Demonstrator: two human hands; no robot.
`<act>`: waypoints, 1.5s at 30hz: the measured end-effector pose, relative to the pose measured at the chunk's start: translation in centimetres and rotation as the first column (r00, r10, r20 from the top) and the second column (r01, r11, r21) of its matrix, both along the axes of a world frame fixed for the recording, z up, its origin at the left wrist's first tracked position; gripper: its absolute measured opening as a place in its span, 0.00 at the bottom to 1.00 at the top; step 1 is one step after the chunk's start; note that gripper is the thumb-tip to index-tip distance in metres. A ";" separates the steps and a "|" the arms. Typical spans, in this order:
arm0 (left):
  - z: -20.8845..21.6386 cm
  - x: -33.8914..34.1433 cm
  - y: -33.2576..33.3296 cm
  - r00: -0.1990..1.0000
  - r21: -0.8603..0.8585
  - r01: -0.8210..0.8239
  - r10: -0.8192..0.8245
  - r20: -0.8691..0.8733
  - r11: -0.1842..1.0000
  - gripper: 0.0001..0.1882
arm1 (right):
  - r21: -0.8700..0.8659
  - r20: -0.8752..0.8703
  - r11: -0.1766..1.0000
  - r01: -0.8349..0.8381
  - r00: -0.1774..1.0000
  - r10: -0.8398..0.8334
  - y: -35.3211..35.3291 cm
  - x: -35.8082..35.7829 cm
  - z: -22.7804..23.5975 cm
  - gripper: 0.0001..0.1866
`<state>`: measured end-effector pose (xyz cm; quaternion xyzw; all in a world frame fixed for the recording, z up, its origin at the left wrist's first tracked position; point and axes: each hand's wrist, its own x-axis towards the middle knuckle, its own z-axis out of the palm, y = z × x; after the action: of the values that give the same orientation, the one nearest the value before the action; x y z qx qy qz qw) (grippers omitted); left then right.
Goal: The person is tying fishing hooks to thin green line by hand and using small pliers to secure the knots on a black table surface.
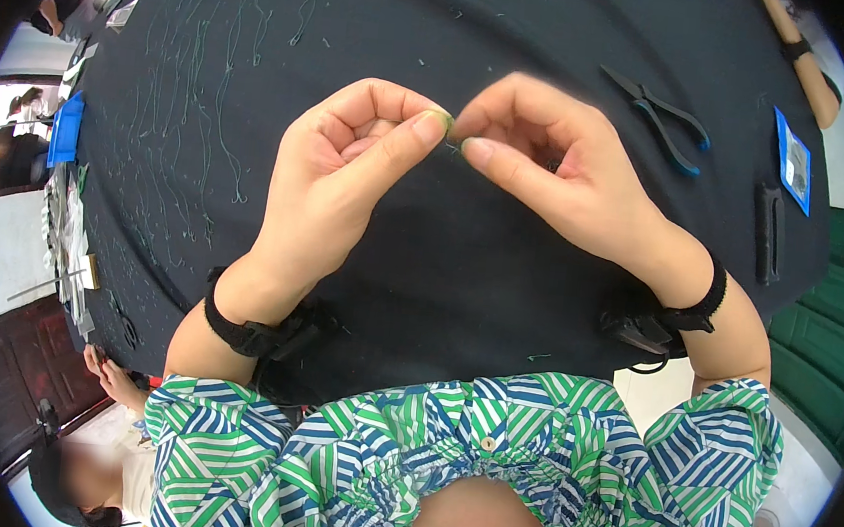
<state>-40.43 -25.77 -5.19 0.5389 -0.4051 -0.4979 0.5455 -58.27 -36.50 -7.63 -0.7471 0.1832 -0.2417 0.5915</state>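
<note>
Over the middle of the black cloth, my left hand [341,161] is closed in a pinch between thumb and forefinger. A tiny green bit of thread [448,121] shows at its fingertips; most of it is hidden. Facing it, my right hand [561,160] has its fingers curled, thumb and forefinger close together beside the same spot. The right forefinger is smeared by motion, and whatever lies between those tips is too small to make out. Dark green threads [231,56], many of them looped, lie spread across the cloth at the left.
Pliers [661,114] with blue-black handles lie at the right. Beyond them are a blue packet [794,161] and a black bar-shaped object [769,234]. Small scissors [123,321] rest at the left edge of the black cloth [459,297]. Other people sit around the table.
</note>
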 end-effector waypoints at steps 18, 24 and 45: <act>0.0 -0.1 0.1 0.998 0.030 0.003 -0.001 -0.061 1.000 0.08 | -0.322 0.049 0.943 0.082 0.996 -0.070 -0.5 -0.2 1.1 0.05; 0.0 -0.2 0.0 0.999 0.045 0.006 -0.005 -0.040 0.999 0.08 | -0.326 0.062 0.942 0.085 0.996 -0.069 -0.5 -0.3 1.4 0.05; -0.2 -0.6 0.0 0.993 0.058 -0.087 0.092 -0.078 0.994 0.07 | 0.009 0.168 0.994 0.104 0.980 -0.104 0.4 -0.2 1.2 0.13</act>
<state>-41.02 -25.73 -5.34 0.5508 -0.3443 -0.5052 0.5682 -58.42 -36.07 -6.45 -0.7132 0.1717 -0.3345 0.5916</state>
